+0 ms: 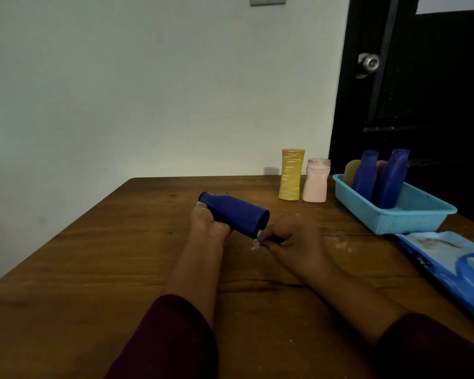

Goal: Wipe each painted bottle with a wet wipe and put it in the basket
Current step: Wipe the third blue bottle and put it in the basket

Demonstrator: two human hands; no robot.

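Note:
My left hand point(209, 227) grips a dark blue painted bottle point(237, 213) from below, holding it tilted above the wooden table point(93, 269) with its neck pointing away to the left. My right hand point(290, 243) is closed on a small crumpled wet wipe point(256, 242) pressed against the bottle's near end; most of the wipe is hidden in the fingers. A yellow bottle point(291, 175) and a pink bottle point(315, 180) stand upright at the table's far edge. The light blue basket point(411, 217) at the right holds several bottles, two of them dark blue point(391, 179).
A blue wet-wipe pack point(454, 263) lies on the table at the right, just in front of the basket. A black door with a metal knob point(368, 62) stands behind the basket. A pale wall runs behind the table.

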